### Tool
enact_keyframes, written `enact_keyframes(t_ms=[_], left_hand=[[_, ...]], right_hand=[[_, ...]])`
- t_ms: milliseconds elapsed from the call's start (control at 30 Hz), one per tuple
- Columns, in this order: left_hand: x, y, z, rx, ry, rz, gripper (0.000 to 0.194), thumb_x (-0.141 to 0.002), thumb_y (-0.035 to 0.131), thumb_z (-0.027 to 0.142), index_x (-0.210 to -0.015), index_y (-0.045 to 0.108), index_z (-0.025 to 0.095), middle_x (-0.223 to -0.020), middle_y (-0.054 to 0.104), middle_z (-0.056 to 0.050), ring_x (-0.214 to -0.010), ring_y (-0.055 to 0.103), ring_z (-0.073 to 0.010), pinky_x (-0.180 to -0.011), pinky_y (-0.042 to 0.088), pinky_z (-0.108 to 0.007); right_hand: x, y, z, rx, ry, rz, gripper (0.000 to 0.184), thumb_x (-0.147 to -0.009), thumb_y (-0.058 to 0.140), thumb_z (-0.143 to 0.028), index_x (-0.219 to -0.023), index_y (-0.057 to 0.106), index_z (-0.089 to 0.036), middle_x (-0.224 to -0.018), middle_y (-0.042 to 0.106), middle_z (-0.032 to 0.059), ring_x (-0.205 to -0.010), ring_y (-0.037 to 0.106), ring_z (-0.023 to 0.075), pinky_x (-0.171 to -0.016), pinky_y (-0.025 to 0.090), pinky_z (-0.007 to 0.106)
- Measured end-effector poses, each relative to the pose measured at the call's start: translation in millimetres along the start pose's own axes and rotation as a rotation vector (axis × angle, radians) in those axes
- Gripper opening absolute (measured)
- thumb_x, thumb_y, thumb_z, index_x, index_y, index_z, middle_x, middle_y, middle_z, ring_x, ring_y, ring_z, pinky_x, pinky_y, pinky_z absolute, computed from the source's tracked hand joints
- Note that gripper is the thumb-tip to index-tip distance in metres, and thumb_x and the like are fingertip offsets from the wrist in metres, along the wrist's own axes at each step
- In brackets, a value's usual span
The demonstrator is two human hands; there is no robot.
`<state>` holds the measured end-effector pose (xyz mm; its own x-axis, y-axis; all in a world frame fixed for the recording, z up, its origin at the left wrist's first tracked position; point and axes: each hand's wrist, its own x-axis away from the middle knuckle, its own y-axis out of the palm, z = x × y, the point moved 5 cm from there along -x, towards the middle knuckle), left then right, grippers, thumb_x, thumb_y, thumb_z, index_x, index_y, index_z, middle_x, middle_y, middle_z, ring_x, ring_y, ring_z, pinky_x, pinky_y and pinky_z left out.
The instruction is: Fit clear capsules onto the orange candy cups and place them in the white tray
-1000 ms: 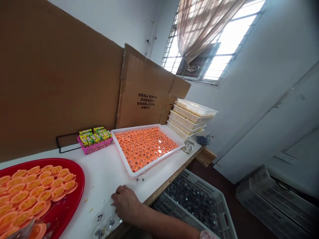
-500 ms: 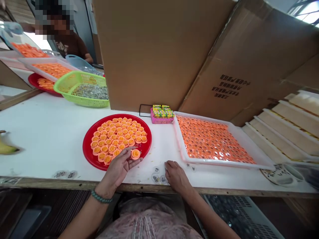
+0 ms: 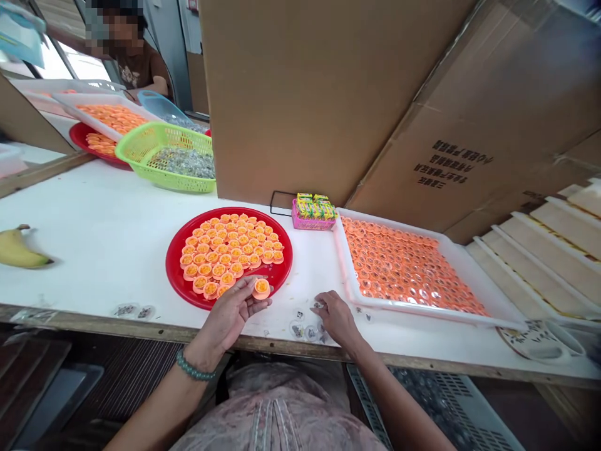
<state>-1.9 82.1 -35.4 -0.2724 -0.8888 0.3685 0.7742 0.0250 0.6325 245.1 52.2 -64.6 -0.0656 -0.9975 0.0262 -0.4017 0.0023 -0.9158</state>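
My left hand (image 3: pixel 230 314) pinches an orange round piece (image 3: pixel 261 288) with a yellow centre between thumb and fingers, over the front right edge of the red round tray (image 3: pixel 176 275). On that tray lie many similar orange pieces (image 3: pixel 225 247). To the right, my right hand (image 3: pixel 337 318) is low over the white tabletop, its fingertips closed on what looks like a small clear disc (image 3: pixel 317 305) with dark print. Several more clear printed discs (image 3: pixel 297 329) lie flat just left of the right hand, near the table's front edge.
A white tray (image 3: pixel 350 285) of orange pieces with clear, printed tops stands at right, before cardboard (image 3: pixel 310 100). Behind are a pink basket (image 3: pixel 313 223) of yellow packets and a green basket (image 3: pixel 164 181). A banana (image 3: pixel 21 250) lies left; a co-worker (image 3: pixel 145 72) sits beyond.
My right hand has lifted slightly and its fingertips now pinch a small clear disc. The left hand still holds the orange piece. The view has shifted a little to the left.
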Motion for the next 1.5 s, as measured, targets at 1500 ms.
enact_keyframes(t_ms=[1500], left_hand=[[-12.0,-4.9,-3.3,-0.166,0.047,0.164,0.034,-0.06,0.08,0.033,-0.086,0.064,0.016,-0.076,0.064,0.001,-0.057,0.06,-0.0107,-0.062,0.052,-0.024]], right_hand=[[6.8,-8.1,-4.3,0.034,-0.112,-0.003,0.026,-0.083,0.054,-0.011,-0.105,0.066,-0.018,-0.096,0.062,0.0074,-0.084,0.061,0.0166,-0.075,0.047,0.025]])
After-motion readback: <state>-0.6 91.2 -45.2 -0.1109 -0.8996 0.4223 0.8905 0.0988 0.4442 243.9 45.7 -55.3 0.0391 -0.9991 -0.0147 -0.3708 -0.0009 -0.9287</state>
